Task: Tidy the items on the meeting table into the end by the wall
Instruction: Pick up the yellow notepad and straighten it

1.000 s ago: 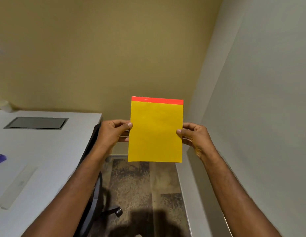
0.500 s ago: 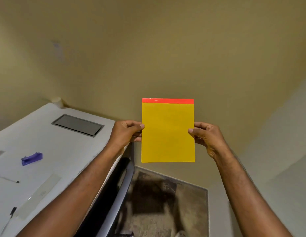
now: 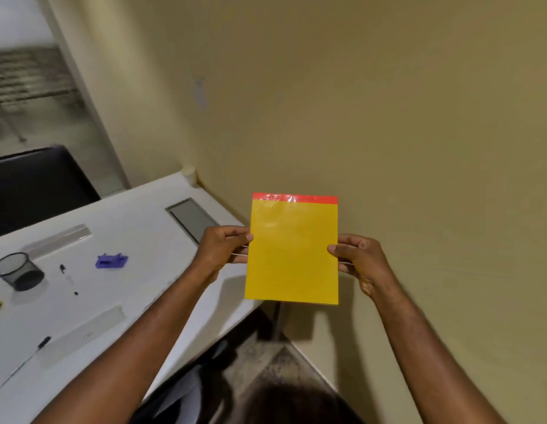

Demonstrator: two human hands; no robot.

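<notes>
Pinching a yellow notepad (image 3: 292, 252), both hands grip its side edges.

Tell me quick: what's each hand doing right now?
Left hand: closed on the left edge of the yellow notepad.
Right hand: closed on the notepad's right edge.

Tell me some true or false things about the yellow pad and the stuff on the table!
1. Both hands hold the yellow pad. True: the left hand and right hand each have a grip on a side.
2. The pad lies flat on the table. False: it is up in the air.
3. The mesh cup stands upright. True.
4. The purple clip is inside the cup. False: it lies on the table beside it.
</notes>
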